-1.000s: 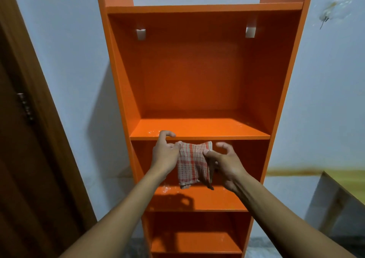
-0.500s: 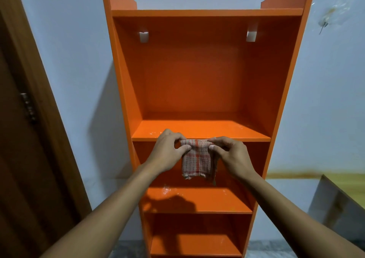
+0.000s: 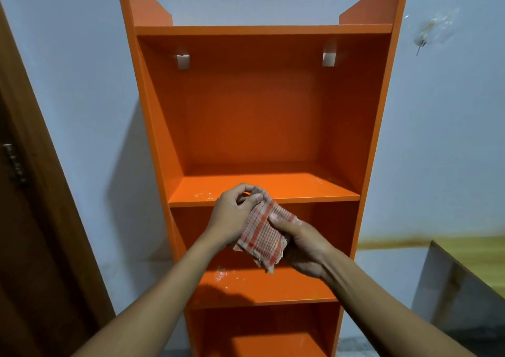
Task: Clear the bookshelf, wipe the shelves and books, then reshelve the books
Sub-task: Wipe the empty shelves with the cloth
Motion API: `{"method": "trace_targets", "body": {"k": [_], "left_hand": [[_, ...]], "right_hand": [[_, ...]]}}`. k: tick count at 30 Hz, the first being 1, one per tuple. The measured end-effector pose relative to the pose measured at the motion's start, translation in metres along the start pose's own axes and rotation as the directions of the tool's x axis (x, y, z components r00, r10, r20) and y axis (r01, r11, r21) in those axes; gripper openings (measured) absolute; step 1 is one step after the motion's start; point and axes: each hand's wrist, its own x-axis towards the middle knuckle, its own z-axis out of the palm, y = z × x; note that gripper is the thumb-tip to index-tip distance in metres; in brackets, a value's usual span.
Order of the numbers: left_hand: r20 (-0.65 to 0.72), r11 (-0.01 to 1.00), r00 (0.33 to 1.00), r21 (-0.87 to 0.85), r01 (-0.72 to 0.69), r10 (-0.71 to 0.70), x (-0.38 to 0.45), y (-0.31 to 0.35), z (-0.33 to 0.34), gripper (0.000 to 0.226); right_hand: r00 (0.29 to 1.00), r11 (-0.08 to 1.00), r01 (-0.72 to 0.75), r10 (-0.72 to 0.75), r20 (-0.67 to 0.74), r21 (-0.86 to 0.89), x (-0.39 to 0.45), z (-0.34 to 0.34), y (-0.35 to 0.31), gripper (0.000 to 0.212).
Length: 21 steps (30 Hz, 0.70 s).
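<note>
An orange bookshelf (image 3: 153,127) stands straight ahead against a pale wall, with no books on any shelf in view. In front of its second shelf edge I hold a folded red-and-white checked cloth (image 3: 262,236) between both hands. My left hand (image 3: 232,214) pinches the cloth's upper corner. My right hand (image 3: 303,244) grips it from below and the right, thumb on top. White specks lie on the upper shelf board (image 3: 300,187) and on the shelf below.
A brown wooden door (image 3: 30,220) with a hinge stands at the left. A grey board (image 3: 459,296) leans at the lower right, with a yellow surface behind it. A clear wall hook (image 3: 426,39) is stuck high on the right wall.
The cloth hung upright, stretched between both hands; now it is folded smaller and tilted, with my right hand dropped underneath it. The view has tipped down slightly.
</note>
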Motion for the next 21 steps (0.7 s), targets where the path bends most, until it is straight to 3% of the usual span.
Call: {"method": "trace_targets", "body": {"k": [3, 7, 9, 11, 13, 15, 16, 17, 18, 19, 20, 21], "left_hand": [[-0.029, 0.988, 0.998, 0.145, -0.051, 0.056, 0.008, 0.000, 0.004, 0.012], [-0.088, 0.985, 0.994, 0.167, -0.045, 0.060, 0.016, 0.004, 0.016, 0.016], [-0.118, 0.978, 0.990, 0.201, -0.049, 0.074, 0.024, -0.004, 0.015, 0.010], [-0.105, 0.956, 0.990, 0.287, -0.062, 0.096, 0.033, -0.016, 0.007, 0.012], [-0.068, 0.910, 0.993, 0.411, -0.058, 0.094, 0.039, -0.027, -0.003, 0.023], [-0.058, 0.851, 0.994, 0.524, -0.047, 0.090, 0.044, -0.036, -0.010, 0.030], [-0.062, 0.825, 0.994, 0.564, -0.039, 0.089, 0.045, -0.040, -0.012, 0.032], [-0.067, 0.800, 0.994, 0.599, -0.033, 0.091, 0.045, -0.044, -0.014, 0.034], [-0.073, 0.775, 0.993, 0.631, -0.022, 0.088, 0.044, -0.048, -0.015, 0.037], [-0.081, 0.751, 0.994, 0.660, -0.004, 0.077, 0.043, -0.052, -0.016, 0.039], [-0.090, 0.729, 0.994, 0.684, 0.020, 0.057, 0.042, -0.056, -0.018, 0.041], [-0.099, 0.709, 0.994, 0.704, 0.044, 0.036, 0.041, -0.059, -0.020, 0.043]], "right_hand": [[0.998, 0.993, 0.058, -0.055, -0.031, 0.101, 0.000, -0.001, -0.008, 0.037], [0.980, 0.981, 0.102, -0.071, -0.187, 0.164, 0.008, -0.001, -0.018, 0.036], [0.932, 0.988, 0.150, -0.131, -0.338, 0.030, 0.014, -0.009, -0.035, 0.032], [0.845, 0.924, 0.222, -0.341, -0.411, -0.311, 0.020, -0.019, -0.063, 0.030], [0.693, 0.648, 0.263, -0.643, -0.327, -0.715, 0.031, -0.033, -0.092, 0.023], [0.567, 0.226, 0.164, -0.818, -0.096, -0.960, 0.048, -0.053, -0.111, 0.022], [0.573, -0.033, 0.051, -0.818, 0.056, -0.998, 0.061, -0.066, -0.115, 0.027], [0.624, -0.261, -0.092, -0.767, 0.149, -0.961, 0.073, -0.080, -0.117, 0.029], [0.691, -0.416, -0.215, -0.705, 0.164, -0.884, 0.084, -0.096, -0.117, 0.030], [0.765, -0.490, -0.300, -0.636, 0.100, -0.818, 0.093, -0.110, -0.116, 0.033], [0.816, -0.471, -0.352, -0.578, -0.018, -0.809, 0.098, -0.119, -0.114, 0.036], [0.842, -0.385, -0.366, -0.524, -0.126, -0.847, 0.104, -0.127, -0.113, 0.038]]}}
